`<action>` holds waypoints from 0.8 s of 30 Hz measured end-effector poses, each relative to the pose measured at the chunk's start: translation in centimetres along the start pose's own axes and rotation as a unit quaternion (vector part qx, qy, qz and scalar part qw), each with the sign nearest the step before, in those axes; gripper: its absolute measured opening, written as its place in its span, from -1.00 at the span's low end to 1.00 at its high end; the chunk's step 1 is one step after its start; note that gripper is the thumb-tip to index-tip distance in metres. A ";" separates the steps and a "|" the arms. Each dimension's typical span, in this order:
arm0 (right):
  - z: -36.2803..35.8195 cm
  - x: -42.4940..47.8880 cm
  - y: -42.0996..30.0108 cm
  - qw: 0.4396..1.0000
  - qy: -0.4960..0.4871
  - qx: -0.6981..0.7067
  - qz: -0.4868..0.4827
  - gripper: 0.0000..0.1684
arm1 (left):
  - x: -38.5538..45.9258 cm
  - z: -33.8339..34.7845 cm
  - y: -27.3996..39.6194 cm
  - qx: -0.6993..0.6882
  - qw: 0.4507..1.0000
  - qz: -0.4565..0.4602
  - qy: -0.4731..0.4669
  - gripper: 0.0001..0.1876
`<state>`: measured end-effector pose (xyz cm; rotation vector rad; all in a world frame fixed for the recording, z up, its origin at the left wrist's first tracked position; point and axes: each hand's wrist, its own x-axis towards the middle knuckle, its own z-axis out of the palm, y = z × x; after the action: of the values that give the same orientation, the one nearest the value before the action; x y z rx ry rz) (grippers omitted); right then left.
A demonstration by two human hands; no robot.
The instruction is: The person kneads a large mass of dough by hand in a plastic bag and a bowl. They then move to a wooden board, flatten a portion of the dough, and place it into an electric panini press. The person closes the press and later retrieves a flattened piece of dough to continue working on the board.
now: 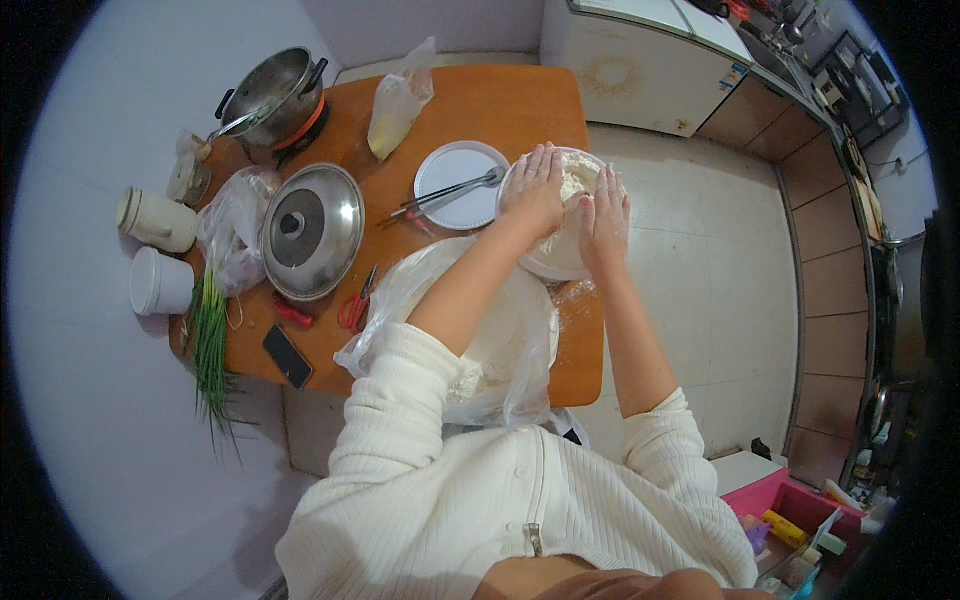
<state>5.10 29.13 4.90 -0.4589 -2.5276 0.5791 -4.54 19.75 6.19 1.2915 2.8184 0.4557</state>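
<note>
Both my hands are over a white bowl holding a pale floury mass. My left hand lies across the bowl's left side, fingers extended and dusted with flour. At the right side is my right hand, upright with its fingers together and thumb beside the floury mass. Neither hand is closed around anything; how firmly they press cannot be told. Left of the bowl, a white plate carries chopsticks and a metal spoon. Nearer my body sits a wide container lined with a clear plastic bag, with white flour inside.
On the wooden table are a steel pot, a pot lid, red-handled scissors, a phone, green onions, a plastic bag and a white tub. The bowl sits near the table's right edge.
</note>
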 end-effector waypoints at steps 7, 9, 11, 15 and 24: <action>-0.1 -0.1 -0.3 1.000 -0.020 -0.011 0.002 -0.38 | -0.2 0.0 0.9 0.038 0.998 0.032 -0.050 -0.28; -0.5 0.2 -0.5 0.999 -0.033 0.020 0.018 -0.36 | -0.6 -0.4 0.8 -0.005 0.999 0.023 -0.032 -0.26; -0.8 0.9 0.6 0.999 -0.033 0.023 0.028 -0.35 | -0.9 -0.9 0.5 -0.008 0.999 0.040 -0.009 -0.27; -0.4 2.8 1.9 0.997 -0.064 -0.036 0.031 -0.33 | -2.2 -1.4 -0.3 -0.016 0.998 0.049 0.028 -0.34; 1.8 4.8 0.5 0.981 -0.166 -0.020 -0.099 -0.30 | -3.5 -1.7 -1.3 -0.080 0.992 0.043 0.087 -0.37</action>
<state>0.30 31.06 5.16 -0.1279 -2.8616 0.5682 -3.41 15.96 7.07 1.4094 2.7972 0.8172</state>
